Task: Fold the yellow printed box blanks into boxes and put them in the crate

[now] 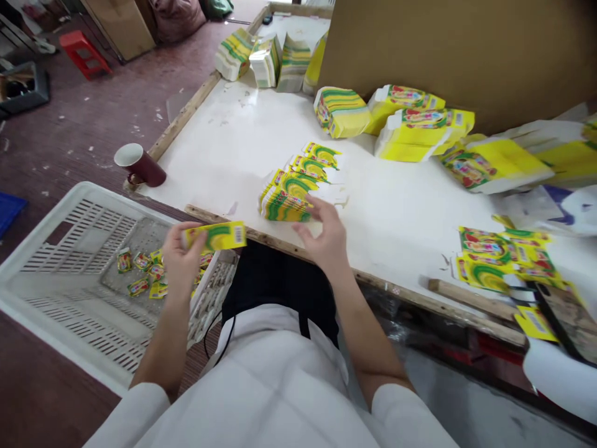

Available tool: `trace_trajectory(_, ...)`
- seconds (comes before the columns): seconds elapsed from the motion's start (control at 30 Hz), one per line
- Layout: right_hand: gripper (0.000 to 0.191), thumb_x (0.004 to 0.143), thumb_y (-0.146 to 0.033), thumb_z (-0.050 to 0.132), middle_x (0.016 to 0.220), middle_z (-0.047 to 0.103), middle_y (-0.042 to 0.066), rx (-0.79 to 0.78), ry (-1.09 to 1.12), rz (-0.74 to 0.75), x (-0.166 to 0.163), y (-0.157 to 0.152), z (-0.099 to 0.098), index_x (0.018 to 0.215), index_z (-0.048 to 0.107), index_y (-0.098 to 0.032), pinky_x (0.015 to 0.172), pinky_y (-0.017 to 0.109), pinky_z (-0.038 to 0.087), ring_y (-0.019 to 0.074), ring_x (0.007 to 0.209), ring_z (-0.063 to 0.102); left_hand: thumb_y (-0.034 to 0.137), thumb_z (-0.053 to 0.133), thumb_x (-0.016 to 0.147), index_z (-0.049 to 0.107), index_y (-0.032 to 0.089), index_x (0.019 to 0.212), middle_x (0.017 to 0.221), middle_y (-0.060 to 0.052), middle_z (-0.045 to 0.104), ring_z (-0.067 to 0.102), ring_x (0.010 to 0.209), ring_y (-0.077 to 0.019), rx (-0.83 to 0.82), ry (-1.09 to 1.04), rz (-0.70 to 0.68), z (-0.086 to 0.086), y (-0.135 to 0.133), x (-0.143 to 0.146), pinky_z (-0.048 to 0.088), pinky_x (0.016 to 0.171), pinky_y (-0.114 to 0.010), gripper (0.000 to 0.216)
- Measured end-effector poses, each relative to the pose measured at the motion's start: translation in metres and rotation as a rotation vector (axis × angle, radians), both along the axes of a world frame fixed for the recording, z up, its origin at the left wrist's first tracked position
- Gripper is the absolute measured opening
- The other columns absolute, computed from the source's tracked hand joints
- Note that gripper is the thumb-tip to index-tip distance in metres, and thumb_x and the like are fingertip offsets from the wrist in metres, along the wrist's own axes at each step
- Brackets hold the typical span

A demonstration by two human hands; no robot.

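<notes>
My left hand [181,254] is closed on a small yellow and green carton [215,236], held over the edge of a white plastic crate [56,249]. Several similar small cartons [140,274] lie on the crate's floor. My right hand [326,233] rests at the near edge of the white table [233,143], fingers curled against a fanned stack of flat yellow and green cartons [291,190]. Whether that hand grips any of them I cannot tell.
A dark red mug [140,165] stands at the table's left corner. Bundles of flat cartons [420,121] lie along the back and right, before a brown cardboard sheet [443,43]. More flat cartons [504,258] lie at right. A red stool [84,53] stands on the floor.
</notes>
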State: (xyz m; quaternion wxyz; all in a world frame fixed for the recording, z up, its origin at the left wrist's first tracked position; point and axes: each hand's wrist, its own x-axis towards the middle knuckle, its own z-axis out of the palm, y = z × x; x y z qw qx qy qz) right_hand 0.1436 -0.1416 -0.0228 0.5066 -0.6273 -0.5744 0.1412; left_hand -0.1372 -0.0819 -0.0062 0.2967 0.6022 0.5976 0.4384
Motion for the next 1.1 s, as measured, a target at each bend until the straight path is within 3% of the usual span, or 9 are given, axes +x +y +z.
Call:
trace_trajectory(0.1,0.048,0.086,-0.025,0.064,0.120,0.065,0.016,-0.102,-0.184,-0.174,0.023,0.024,-0.007,0.132,0.054,-0.018,0.102,0.055,0.046,0.0324,0.113,0.059,0.032,0.070,0.075,0.070,0.017,0.101,0.101,-0.007,0.054,0.054,0.088,-0.0200,0.104,0.379,0.230,-0.001,0.015,-0.051,0.048,0.083,-0.037,0.030)
trace_trajectory(0.2,0.046,0.080,-0.016,0.064,0.105,0.067,0.016,-0.222,-0.260,-0.130,0.033,0.035,-0.016,0.125,0.058,-0.012,0.098,0.053,0.047,0.0323,0.103,0.060,0.034,0.073,0.074,0.066,0.017,0.114,0.118,-0.012,0.051,0.055,0.093,-0.0218,0.095,0.420,0.287,-0.006,0.017,-0.072,0.049,0.081,-0.037,0.044)
trace_trajectory(0.27,0.047,0.076,-0.013,0.065,0.101,0.066,0.014,-0.198,-0.260,-0.135,0.031,0.033,-0.015,0.122,0.058,-0.013,0.097,0.052,0.047,0.0312,0.100,0.060,0.038,0.073,0.075,0.065,0.018,0.113,0.115,-0.010,0.055,0.057,0.091,-0.0196,0.080,0.255,0.212,-0.011,0.011,-0.061,0.050,0.074,-0.032,0.043)
trace_trajectory(0.37,0.052,0.074,-0.014,0.067,0.094,0.061,0.006,-0.099,-0.138,-0.111,0.017,0.019,-0.003,0.124,0.052,-0.020,0.091,0.048,0.050,0.0264,0.092,0.059,0.044,0.076,0.073,0.060,0.021,0.114,0.109,-0.008,0.062,0.062,0.093,-0.0178,0.027,-0.110,-0.066,-0.020,0.000,-0.013,0.052,0.077,-0.029,0.050)
trace_trajectory(0.5,0.050,0.077,-0.018,0.070,0.086,0.056,0.000,-0.049,0.176,0.208,-0.022,-0.007,0.013,0.122,0.048,-0.024,0.076,0.034,0.053,0.0182,0.078,0.058,0.065,0.080,0.061,0.052,0.025,0.125,0.125,-0.012,0.060,0.061,0.114,-0.0265,-0.054,-0.591,-0.484,-0.018,-0.017,0.065,0.055,0.089,-0.038,0.080)
trace_trajectory(0.63,0.045,0.083,-0.030,0.070,0.085,0.056,-0.001,-0.050,0.515,0.492,-0.056,-0.027,0.013,0.122,0.046,-0.027,0.067,0.030,0.053,0.0162,0.074,0.059,0.075,0.056,0.077,0.056,0.025,0.111,0.099,-0.008,0.062,0.064,0.102,-0.0246,-0.110,-0.841,-0.419,0.007,-0.028,0.111,0.055,0.088,-0.041,0.061)
trace_trajectory(0.8,0.049,0.079,-0.037,0.078,0.103,0.059,0.005,-0.080,0.475,0.431,-0.070,-0.036,0.010,0.122,0.055,-0.028,0.078,0.035,0.054,0.0207,0.088,0.059,0.061,0.064,0.080,0.050,0.024,0.086,0.071,0.002,0.040,0.048,0.062,-0.0115,-0.062,-1.021,-0.244,0.024,-0.024,0.120,0.051,0.068,-0.027,0.040)
trace_trajectory(0.97,0.038,0.076,-0.033,0.080,0.094,0.062,0.004,-0.103,0.591,0.368,-0.060,-0.027,0.002,0.109,0.063,-0.025,0.072,0.035,0.053,0.0186,0.078,0.060,0.084,0.059,0.068,0.060,0.026,0.101,0.088,-0.002,0.058,0.061,0.082,-0.0159,-0.095,-0.947,-0.391,-0.001,-0.027,0.107,0.054,0.077,-0.030,0.067)
trace_trajectory(1.1,0.024,0.076,-0.037,0.080,0.086,0.068,0.002,-0.113,0.653,0.287,-0.045,-0.023,-0.002,0.092,0.069,-0.023,0.070,0.034,0.053,0.0188,0.076,0.063,0.062,0.076,0.071,0.070,0.023,0.098,0.092,-0.003,0.070,0.067,0.086,-0.0181,-0.071,-0.728,-0.302,-0.027,-0.028,0.092,0.055,0.084,-0.033,0.048)
